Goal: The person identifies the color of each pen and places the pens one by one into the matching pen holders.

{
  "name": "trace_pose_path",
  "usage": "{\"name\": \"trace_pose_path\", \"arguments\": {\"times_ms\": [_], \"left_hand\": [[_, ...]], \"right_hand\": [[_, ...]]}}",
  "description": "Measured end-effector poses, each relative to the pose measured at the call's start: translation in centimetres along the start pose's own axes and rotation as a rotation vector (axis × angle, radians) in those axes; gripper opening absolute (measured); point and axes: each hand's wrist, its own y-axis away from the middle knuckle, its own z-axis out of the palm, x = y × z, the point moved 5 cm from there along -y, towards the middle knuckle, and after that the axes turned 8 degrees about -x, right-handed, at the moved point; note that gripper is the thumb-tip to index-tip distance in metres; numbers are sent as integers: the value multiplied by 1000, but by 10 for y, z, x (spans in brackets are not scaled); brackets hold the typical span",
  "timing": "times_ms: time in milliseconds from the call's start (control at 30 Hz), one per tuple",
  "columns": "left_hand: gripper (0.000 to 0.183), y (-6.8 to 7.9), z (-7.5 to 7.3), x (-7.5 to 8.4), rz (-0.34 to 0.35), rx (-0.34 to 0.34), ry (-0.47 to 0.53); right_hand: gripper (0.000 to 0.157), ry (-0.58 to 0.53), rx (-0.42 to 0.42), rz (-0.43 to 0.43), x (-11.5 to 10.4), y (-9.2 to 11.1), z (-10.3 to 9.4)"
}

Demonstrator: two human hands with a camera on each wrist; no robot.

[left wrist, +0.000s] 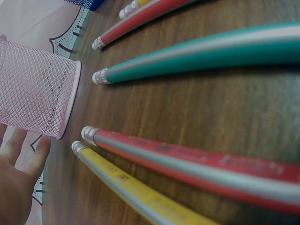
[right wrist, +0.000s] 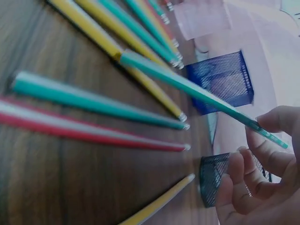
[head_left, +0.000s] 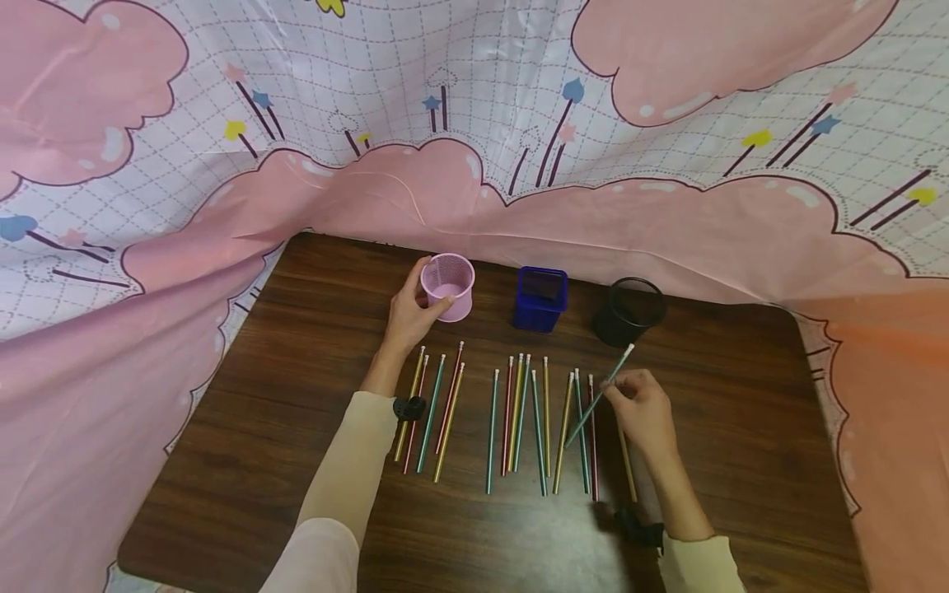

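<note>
the right hand (head_left: 643,408) pinches a teal pencil (head_left: 595,403) between thumb and fingertips, near its eraser end; the pencil slants, eraser up and away from the person, lower end down to the hand's left, above other pencils. the left hand (head_left: 410,315) grips a pink mesh cup (head_left: 461,308), thumb on the near side and fingers around the far left side. straight beyond the right hand stands a black mesh cup (head_left: 611,325), close to where the held eraser points; a square blue mesh cup (head_left: 537,318) stands between the two hands, farther off than the right one. just left of the right hand, a yellow pencil (head_left: 559,469), a second teal pencil (head_left: 584,469) and a red pencil (head_left: 595,473) lie on the desk (head_left: 741,412) beneath the held one, while another yellow pencil (head_left: 628,467) runs out from under the hand toward the person. six pencils (head_left: 516,420) lie farther left, between the hands, and five pencils (head_left: 432,412) lie nearer the person than the left hand, two partly hidden by its wrist. small marks on the red and yellow pencils nearest the left hand are too blurred to read.
</note>
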Motion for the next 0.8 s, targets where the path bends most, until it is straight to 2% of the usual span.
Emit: {"name": "trace_pose_path", "arguments": {"times_ms": [133,233,400,500,700,800], "left_hand": [[74,-1,1,-2,-16,5,4],[74,-1,0,-2,0,1,30],[75,-1,0,-5,-11,8,33],[78,-3,1,-13,-41,26,20],[74,-1,3,-2,-10,29,58],[73,0,3,0,-5,38,48]], "right_hand": [[22,-95,-29,6,-4,-4,-3],[29,-153,-50,5,-7,-6,-3],[31,-215,-57,16,-12,-9,0],[31,-253,-65,59,-12,-10,2],[33,-369,-97,114,-12,-16,7],[35,-424,-127,100,-28,-14,3]]}}
